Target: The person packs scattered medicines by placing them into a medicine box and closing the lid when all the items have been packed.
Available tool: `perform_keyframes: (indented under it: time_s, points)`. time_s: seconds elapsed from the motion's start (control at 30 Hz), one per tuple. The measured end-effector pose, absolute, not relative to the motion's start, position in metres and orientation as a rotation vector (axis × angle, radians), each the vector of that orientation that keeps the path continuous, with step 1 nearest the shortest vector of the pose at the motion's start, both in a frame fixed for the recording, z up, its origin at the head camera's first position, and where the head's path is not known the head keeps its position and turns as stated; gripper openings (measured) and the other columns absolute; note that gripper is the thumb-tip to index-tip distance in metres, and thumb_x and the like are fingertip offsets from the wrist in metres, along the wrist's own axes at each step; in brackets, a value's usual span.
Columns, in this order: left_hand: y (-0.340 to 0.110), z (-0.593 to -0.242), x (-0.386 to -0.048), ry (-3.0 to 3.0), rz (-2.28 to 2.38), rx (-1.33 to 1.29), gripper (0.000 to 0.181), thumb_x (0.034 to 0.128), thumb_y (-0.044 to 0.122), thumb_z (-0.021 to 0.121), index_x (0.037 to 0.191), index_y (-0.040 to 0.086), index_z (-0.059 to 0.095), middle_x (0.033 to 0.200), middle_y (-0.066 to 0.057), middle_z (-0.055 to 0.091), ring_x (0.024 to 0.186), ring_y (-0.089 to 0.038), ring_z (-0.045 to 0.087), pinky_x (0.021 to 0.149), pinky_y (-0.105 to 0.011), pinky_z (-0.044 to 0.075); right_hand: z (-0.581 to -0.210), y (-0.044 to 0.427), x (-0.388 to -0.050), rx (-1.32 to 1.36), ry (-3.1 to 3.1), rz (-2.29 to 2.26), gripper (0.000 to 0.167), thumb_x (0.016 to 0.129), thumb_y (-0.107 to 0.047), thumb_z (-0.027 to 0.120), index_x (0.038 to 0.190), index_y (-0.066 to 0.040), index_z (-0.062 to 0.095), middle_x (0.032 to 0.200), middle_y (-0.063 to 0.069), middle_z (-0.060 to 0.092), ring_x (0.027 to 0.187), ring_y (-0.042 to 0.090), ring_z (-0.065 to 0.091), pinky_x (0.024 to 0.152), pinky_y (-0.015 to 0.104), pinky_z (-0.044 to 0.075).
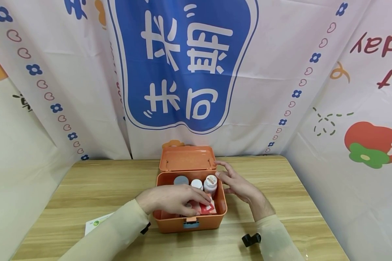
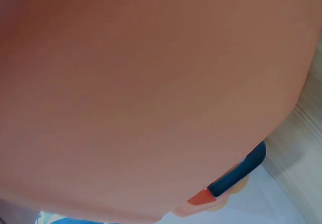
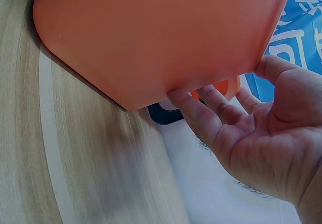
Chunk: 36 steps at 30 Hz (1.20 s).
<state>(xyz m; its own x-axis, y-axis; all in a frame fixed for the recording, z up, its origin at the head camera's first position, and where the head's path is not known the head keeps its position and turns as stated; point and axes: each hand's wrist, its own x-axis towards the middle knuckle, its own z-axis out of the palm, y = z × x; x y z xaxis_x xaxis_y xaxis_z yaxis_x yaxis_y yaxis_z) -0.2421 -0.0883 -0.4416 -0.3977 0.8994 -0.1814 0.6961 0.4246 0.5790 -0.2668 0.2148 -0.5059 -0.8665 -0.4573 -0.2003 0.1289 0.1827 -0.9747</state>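
At the lower centre of the frame we see an open orange plastic box (image 1: 170,227) on a light wood-grain table (image 1: 264,174), its orange hinged lid (image 1: 187,159) tipped back, leaving the top accessible. The left hand (image 1: 173,198) reaches in over the front wall, fingertips on a flat red-and-white packet (image 1: 209,208); whether it pinches that, we cannot tell. The right hand (image 1: 240,185), fingers spread and not clenched, touches the box's right side, probably to steady it. Behind the packet, a white bottle with a printed cap (image 1: 210,185), a round white cap (image 1: 197,184) and a round grey lid (image 1: 181,180) stand together, presumably supported by the walls.
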Motion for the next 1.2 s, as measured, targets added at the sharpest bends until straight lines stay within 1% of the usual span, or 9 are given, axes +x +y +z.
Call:
perform_keyframes:
  time_s: [0.03, 0.1, 0.17, 0.2, 0.27, 0.5, 0.7, 0.9, 1.2]
  points:
    - [-0.087, -0.442, -0.242, 2.212, 0.568, 1.350, 0.042, 0.1161, 0.023, 0.075, 0.158, 0.027, 0.077, 0.171, 0.009, 0.068, 0.118, -0.001, 0.066, 0.093, -0.016, 0.056, -0.506, 0.215, -0.267, -0.309, 2.013, -1.729, 0.065, 0.127, -0.038, 0.051, 0.185, -0.027, 0.023, 0.179, 0.029, 0.049, 0.169, 0.049, 0.048, 0.118, 0.057, 0.064]
    - [-0.085, -0.444, -0.243, 2.211, 0.543, 1.365, 0.042, 0.1166, 0.023, 0.074, 0.158, 0.027, 0.076, 0.171, 0.009, 0.068, 0.132, -0.003, 0.069, 0.105, -0.018, 0.059, -0.506, 0.215, -0.267, -0.310, 2.011, -1.730, 0.065, 0.127, -0.038, 0.051, 0.185, -0.026, 0.023, 0.179, 0.029, 0.049, 0.169, 0.049, 0.048, 0.118, 0.057, 0.064]
    - [-0.083, -0.447, -0.243, 2.214, 0.514, 1.379, 0.041, 0.1172, 0.023, 0.074, 0.158, 0.026, 0.076, 0.170, 0.009, 0.068, 0.147, -0.006, 0.068, 0.118, -0.022, 0.059, -0.506, 0.215, -0.267, -0.309, 2.010, -1.732, 0.065, 0.127, -0.038, 0.051, 0.185, -0.026, 0.023, 0.179, 0.029, 0.049, 0.169, 0.049, 0.048, 0.119, 0.057, 0.063]
    - [-0.082, -0.448, -0.243, 2.218, 0.497, 1.386, 0.041, 0.1175, 0.022, 0.073, 0.158, 0.025, 0.076, 0.170, 0.009, 0.069, 0.154, -0.007, 0.065, 0.125, -0.024, 0.056, -0.506, 0.215, -0.267, -0.309, 2.010, -1.732, 0.065, 0.127, -0.038, 0.051, 0.185, -0.026, 0.023, 0.179, 0.029, 0.049, 0.170, 0.049, 0.047, 0.119, 0.057, 0.063]
    - [-0.081, -0.450, -0.243, 2.220, 0.480, 1.406, 0.040, 0.1176, 0.021, 0.073, 0.157, 0.024, 0.077, 0.168, 0.008, 0.070, 0.159, -0.011, 0.064, 0.132, -0.029, 0.054, -0.506, 0.215, -0.267, -0.309, 2.011, -1.732, 0.065, 0.127, -0.038, 0.051, 0.185, -0.026, 0.023, 0.179, 0.029, 0.049, 0.170, 0.049, 0.047, 0.120, 0.058, 0.063]
    - [-0.081, -0.453, -0.243, 2.233, 0.436, 1.424, 0.038, 0.1174, 0.021, 0.074, 0.155, 0.022, 0.079, 0.164, 0.008, 0.074, 0.158, -0.013, 0.065, 0.134, -0.032, 0.054, -0.506, 0.215, -0.267, -0.313, 2.009, -1.731, 0.065, 0.127, -0.038, 0.051, 0.185, -0.026, 0.023, 0.179, 0.029, 0.049, 0.171, 0.050, 0.046, 0.121, 0.059, 0.062]
    - [-0.081, -0.454, -0.243, 2.233, 0.405, 1.432, 0.038, 0.1181, 0.022, 0.073, 0.155, 0.023, 0.079, 0.164, 0.009, 0.073, 0.158, -0.014, 0.065, 0.136, -0.035, 0.052, -0.506, 0.215, -0.267, -0.313, 2.006, -1.734, 0.065, 0.127, -0.037, 0.051, 0.185, -0.026, 0.023, 0.179, 0.029, 0.048, 0.170, 0.050, 0.046, 0.121, 0.059, 0.062]
    - [-0.079, -0.453, -0.244, 2.236, 0.407, 1.426, 0.037, 0.1224, 0.026, 0.066, 0.157, 0.023, 0.077, 0.166, 0.010, 0.071, 0.160, -0.014, 0.064, 0.138, -0.037, 0.051, -0.506, 0.215, -0.267, -0.309, 2.006, -1.734, 0.065, 0.127, -0.038, 0.051, 0.185, -0.026, 0.023, 0.178, 0.029, 0.049, 0.170, 0.049, 0.047, 0.120, 0.057, 0.062]
    - [-0.076, -0.451, -0.243, 2.228, 0.423, 1.408, 0.042, 0.1244, 0.024, 0.060, 0.165, 0.022, 0.071, 0.173, 0.007, 0.067, 0.165, -0.016, 0.060, 0.140, -0.039, 0.049, -0.505, 0.215, -0.266, -0.315, 2.005, -1.733, 0.065, 0.127, -0.038, 0.051, 0.185, -0.027, 0.023, 0.178, 0.029, 0.049, 0.169, 0.048, 0.048, 0.120, 0.057, 0.062]
